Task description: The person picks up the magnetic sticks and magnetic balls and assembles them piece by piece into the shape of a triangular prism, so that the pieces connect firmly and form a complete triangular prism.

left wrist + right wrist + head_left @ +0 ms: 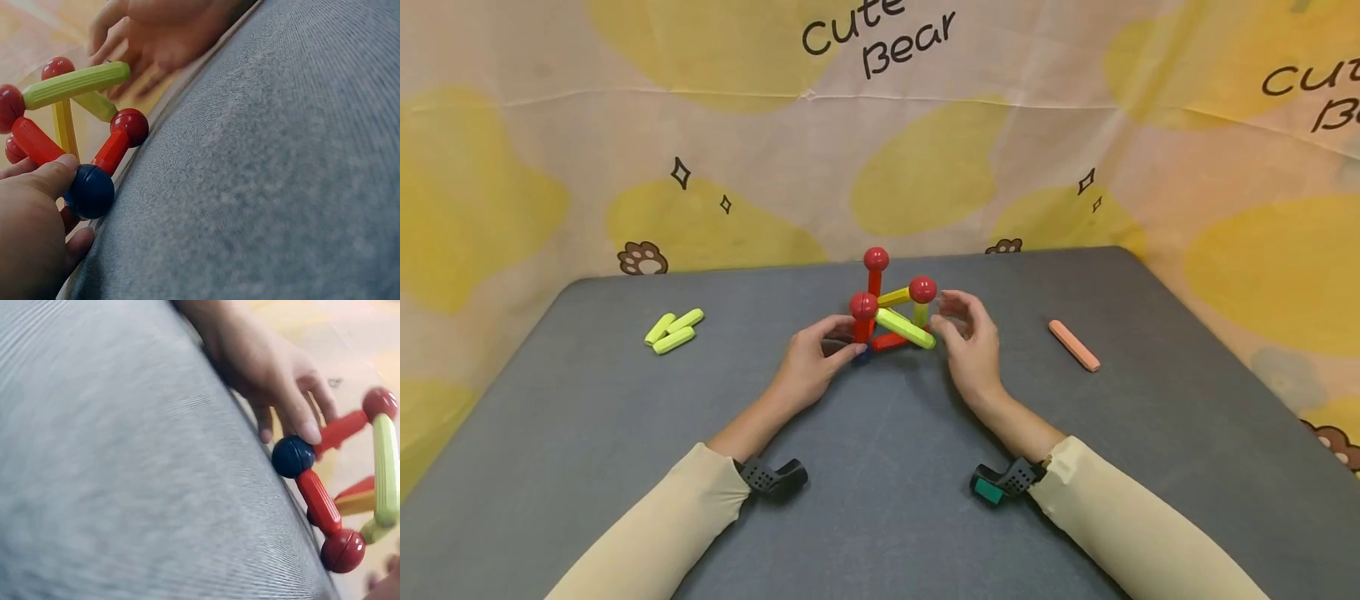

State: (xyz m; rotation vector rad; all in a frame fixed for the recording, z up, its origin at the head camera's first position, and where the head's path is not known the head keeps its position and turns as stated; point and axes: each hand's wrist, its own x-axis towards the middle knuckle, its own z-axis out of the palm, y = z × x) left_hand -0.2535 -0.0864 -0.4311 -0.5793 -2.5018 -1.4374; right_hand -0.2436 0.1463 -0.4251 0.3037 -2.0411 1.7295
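A toy model of magnetic balls and rods stands mid-table. Red balls [922, 289] form its upper corners, and a dark blue ball [90, 191] sits low at the near left. My left hand [808, 360] grips an upright red rod [340, 429] just above the blue ball, thumb in front. From the near upper red ball [863, 306], a yellow-green rod [906, 327] slants right, its far end free. My right hand [973, 346] is beside the model's right side, fingers loosely bent and holding nothing; whether a fingertip touches the model I cannot tell.
Several short yellow-green rods [673, 341] lie together at the left of the grey table [880, 517]. A single salmon-pink rod [1074, 345] lies to the right. Behind the table hangs a patterned cloth [737, 133].
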